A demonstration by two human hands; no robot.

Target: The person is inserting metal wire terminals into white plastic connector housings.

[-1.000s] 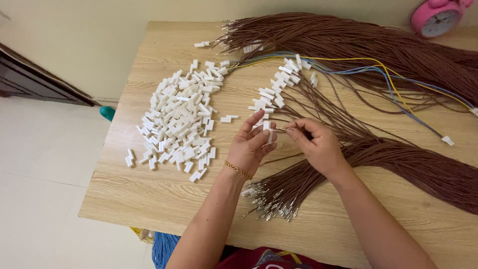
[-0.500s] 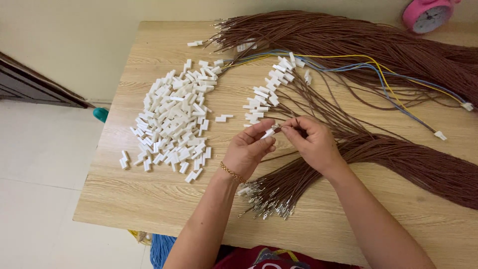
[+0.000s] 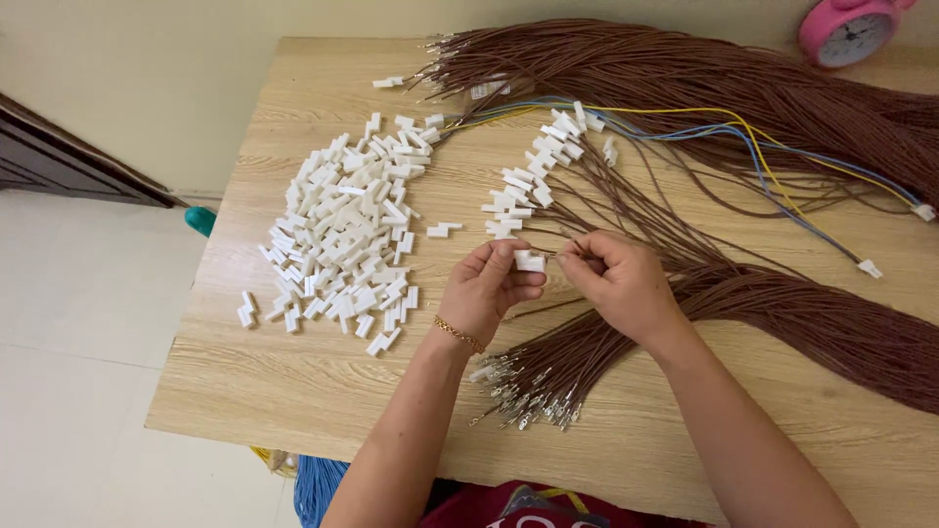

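Observation:
My left hand (image 3: 492,288) pinches a small white plastic connector (image 3: 529,261) between thumb and fingers above the wooden table (image 3: 323,391). Just to its right, my right hand (image 3: 618,282) holds a thin brown wire (image 3: 569,256) by its end, right at the connector. A large pile of loose white connectors (image 3: 342,230) lies to the left of my hands. A bundle of brown wires with metal terminals (image 3: 533,391) fans out beneath my wrists. Wires with connectors fitted (image 3: 528,186) lie in a row behind my hands.
Thick hanks of brown wire (image 3: 743,88) cross the back and right of the table, with yellow and blue wires (image 3: 743,137) among them. A pink alarm clock (image 3: 849,29) stands at the far right corner. The table's left edge drops to a tiled floor.
The view has shifted slightly. My hands stay together at the same spot, still working the connector and wire end.

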